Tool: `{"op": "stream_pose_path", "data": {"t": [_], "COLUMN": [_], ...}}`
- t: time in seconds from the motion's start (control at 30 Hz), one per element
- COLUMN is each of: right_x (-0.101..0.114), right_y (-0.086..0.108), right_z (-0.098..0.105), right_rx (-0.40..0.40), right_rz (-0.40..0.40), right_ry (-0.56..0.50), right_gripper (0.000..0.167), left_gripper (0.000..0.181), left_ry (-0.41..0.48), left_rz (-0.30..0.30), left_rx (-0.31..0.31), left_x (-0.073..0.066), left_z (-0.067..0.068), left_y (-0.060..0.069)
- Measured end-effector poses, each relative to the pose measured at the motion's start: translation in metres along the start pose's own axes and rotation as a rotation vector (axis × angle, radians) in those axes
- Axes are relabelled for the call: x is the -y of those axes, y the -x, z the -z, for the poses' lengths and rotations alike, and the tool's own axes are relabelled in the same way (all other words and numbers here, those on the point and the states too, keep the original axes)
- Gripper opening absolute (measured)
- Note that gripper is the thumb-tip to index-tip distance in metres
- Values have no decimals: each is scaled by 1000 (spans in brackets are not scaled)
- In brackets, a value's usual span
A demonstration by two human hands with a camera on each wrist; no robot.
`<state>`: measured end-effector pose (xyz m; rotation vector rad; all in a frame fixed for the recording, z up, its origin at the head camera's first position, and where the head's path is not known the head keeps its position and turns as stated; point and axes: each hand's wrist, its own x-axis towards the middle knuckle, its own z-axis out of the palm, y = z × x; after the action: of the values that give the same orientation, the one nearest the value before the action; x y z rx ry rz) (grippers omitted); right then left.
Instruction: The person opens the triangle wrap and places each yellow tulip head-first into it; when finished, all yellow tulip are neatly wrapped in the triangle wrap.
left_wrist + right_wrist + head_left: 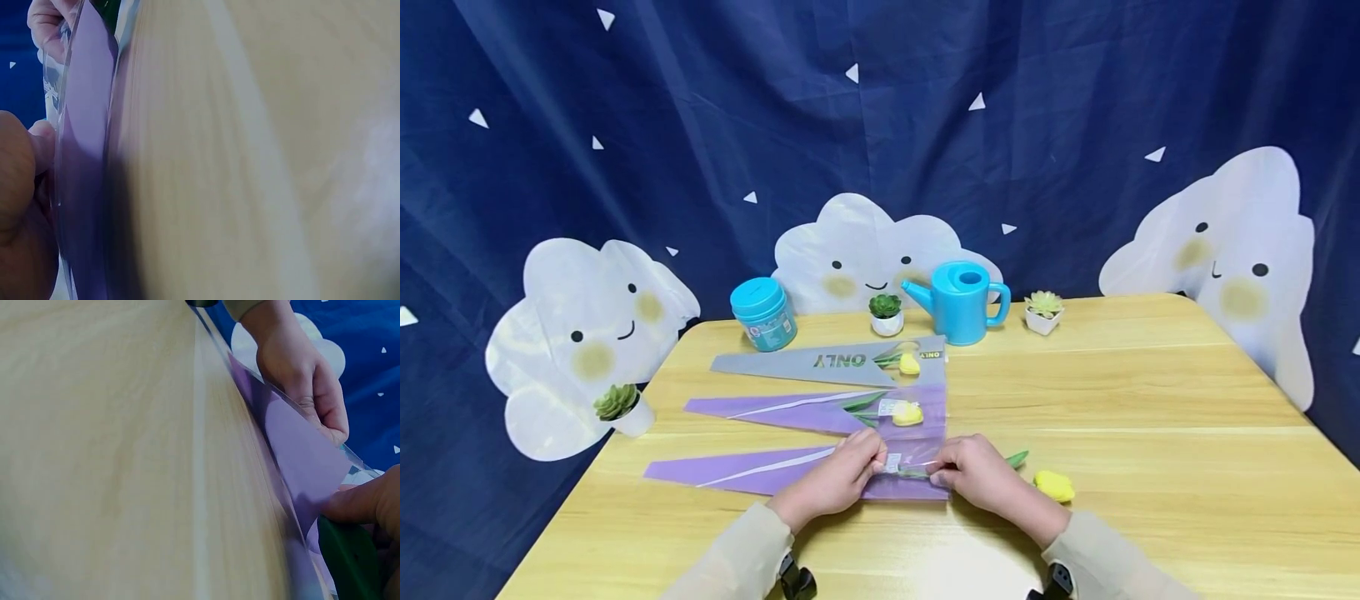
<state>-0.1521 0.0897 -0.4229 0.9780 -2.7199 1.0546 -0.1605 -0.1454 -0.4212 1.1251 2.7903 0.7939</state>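
Observation:
A flat purple flower sleeve (760, 471) with a clear film front lies nearest on the table. My left hand (850, 467) pinches the film near its middle, fingers curled; in the left wrist view its thumb (42, 147) presses the sleeve's edge. At the sleeve's wide right end, my right hand (977, 471) pinches the stem of a yellow tulip (1054, 486). The stem's lower part shows inside the film, between both hands. Bloom and a leaf (1017, 459) stick out to the right, past that hand. Green leaf (350, 559) hangs below the right thumb in the right wrist view.
Behind lie a second purple sleeve (760, 406) and a grey sleeve (775, 364), each with a yellow tulip inside. Along the back stand a blue-lidded tub (763, 312), small potted succulents (886, 321) and a blue watering can (962, 308). Another potted succulent (632, 415) stands at the left edge.

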Motion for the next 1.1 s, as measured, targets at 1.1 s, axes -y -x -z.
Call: {"op": "stream_pose_path", "data": {"t": [1.1], "right_x": [-12], "right_y": [31], "right_z": [38], "right_rx": [211], "right_rz": [17], "right_ry": [72], "right_gripper": [45], "left_gripper": [8], "left_ry": [246], "left_rz": [38], "left_rx": [-50], "left_x": [14], "left_z": [0], "left_y": [-1]}}
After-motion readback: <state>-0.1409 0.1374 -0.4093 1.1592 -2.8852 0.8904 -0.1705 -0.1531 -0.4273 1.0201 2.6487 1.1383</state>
